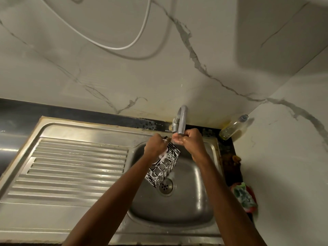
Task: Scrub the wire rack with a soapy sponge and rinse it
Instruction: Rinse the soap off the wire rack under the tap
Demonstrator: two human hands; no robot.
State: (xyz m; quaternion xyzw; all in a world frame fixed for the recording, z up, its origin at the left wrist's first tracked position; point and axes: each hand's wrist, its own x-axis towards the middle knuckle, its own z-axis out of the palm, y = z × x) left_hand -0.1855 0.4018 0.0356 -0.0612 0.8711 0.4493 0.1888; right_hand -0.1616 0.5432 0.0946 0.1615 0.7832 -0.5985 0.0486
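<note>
A black wire rack (164, 167), covered in white foam, hangs tilted over the steel sink bowl (188, 206). My left hand (155, 145) grips its upper end. My right hand (190, 142) is up at the spout of the grey tap (182, 121), fingers curled just under the outlet and close to the rack's top edge. Whether water is running I cannot tell. A green and yellow sponge (244, 193) lies on the dark ledge right of the sink, apart from both hands.
A ribbed steel draining board (71, 171) lies left of the bowl, whose drain (166, 186) sits just below the rack. A clear bottle of yellowish liquid (232, 128) leans in the back right corner. Marbled walls close in behind and to the right.
</note>
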